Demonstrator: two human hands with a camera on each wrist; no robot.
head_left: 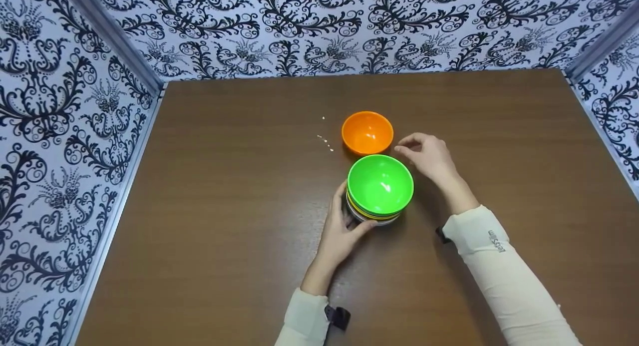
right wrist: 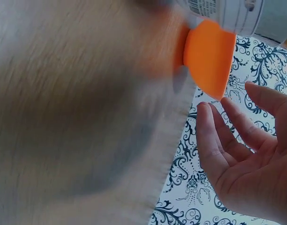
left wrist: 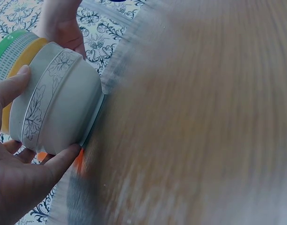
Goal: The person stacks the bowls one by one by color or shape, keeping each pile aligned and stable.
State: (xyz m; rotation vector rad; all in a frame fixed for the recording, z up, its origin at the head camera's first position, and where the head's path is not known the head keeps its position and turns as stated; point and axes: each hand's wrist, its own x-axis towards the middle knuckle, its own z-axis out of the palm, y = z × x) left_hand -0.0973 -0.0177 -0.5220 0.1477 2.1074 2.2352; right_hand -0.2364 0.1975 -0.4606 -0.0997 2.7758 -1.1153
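In the head view a green bowl [head_left: 380, 183] tops a stack of nested bowls near the middle of the table. My left hand [head_left: 339, 238] grips this stack from its left and near side, fingers and thumb around it. Below the green rim, the left wrist view shows a yellow rim [left wrist: 28, 52] and a whitish bowl [left wrist: 71, 101] with a leaf-patterned band. Just behind the stack stands an orange bowl [head_left: 367, 131]. My right hand [head_left: 429, 156] is beside its right side, fingers loosely bent and holding nothing; in the right wrist view its fingertips [right wrist: 204, 110] are close to the orange rim.
Several small white specks [head_left: 327, 142] lie on the brown wooden table [head_left: 239, 196] left of the orange bowl. Patterned black-and-white walls [head_left: 309, 31] enclose the table at the back and both sides.
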